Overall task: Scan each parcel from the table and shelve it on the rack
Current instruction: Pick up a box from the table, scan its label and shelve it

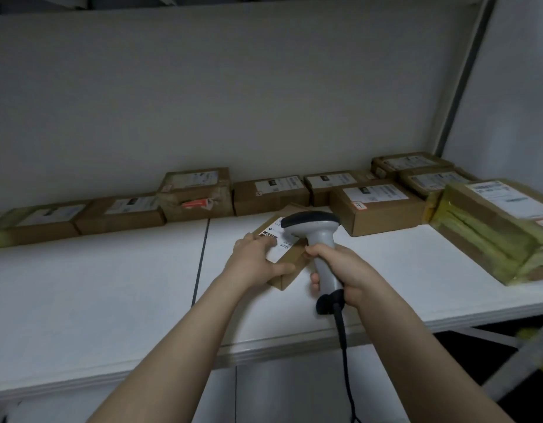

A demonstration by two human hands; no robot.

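— where's the parcel [294, 274]?
— mid worktop [111, 285], nearer the back edge. my left grip [258, 257] lies flat on its label, fingers straight.
— and the other?
— right grip [340, 270] is curled round the barcode scanner [309, 224] handle, head just above the label.

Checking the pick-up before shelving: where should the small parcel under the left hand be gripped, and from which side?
Probably grip the small parcel across its side faces from above, on the left: it lies flat and shallow, the left hand rests on its label, and the scanner in the right hand crowds its right.
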